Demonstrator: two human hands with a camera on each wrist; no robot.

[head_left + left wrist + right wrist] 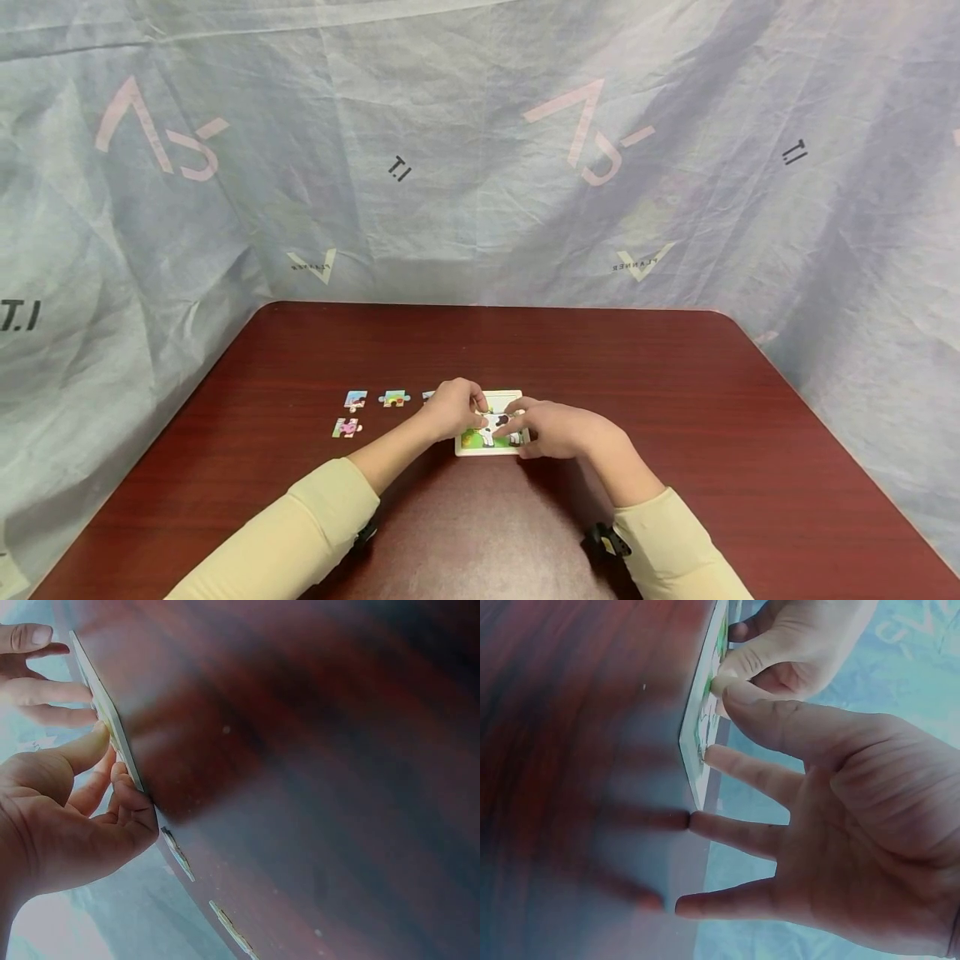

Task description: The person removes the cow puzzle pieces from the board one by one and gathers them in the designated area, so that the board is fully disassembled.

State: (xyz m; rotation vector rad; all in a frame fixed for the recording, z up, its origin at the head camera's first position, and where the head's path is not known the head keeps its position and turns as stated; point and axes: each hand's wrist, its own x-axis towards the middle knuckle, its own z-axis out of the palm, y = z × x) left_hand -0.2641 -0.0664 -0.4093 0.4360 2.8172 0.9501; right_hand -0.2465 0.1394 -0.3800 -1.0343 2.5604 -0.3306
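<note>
We've got the puzzle tray [491, 452] on the table [487, 517] in front of us, between both hands. Cow picture inside, pale strip along the far side.

Left hand [453, 408]: at the tray's left side, fingers bent, thumb close to the index. Can't tell if they pinch a piece or just press the tray; the contact is partly hidden.

Right hand [566, 429]: at the right side, fingers spread and nearly straight, thumb and index reaching over the picture, no grip on anything that we can see.

Handling, our read: tray looks thin, stiff and light, so it'd likely skid on the smooth table under a side push. Best hold is the pale rim, one side each; keep fingers off the picture when shifting it.

Loose pieces to the left: pink-patterned piece [347, 428] nearest us, blue piece [356, 400] just behind, green-and-blue piece [394, 398] beside that, one more mostly behind the left hand. All flat, probably card or thin wood, rigid, easy to lift but hard to get under. We'd take them by opposite edges, off the narrow tabs: those look the weakest part.
</note>
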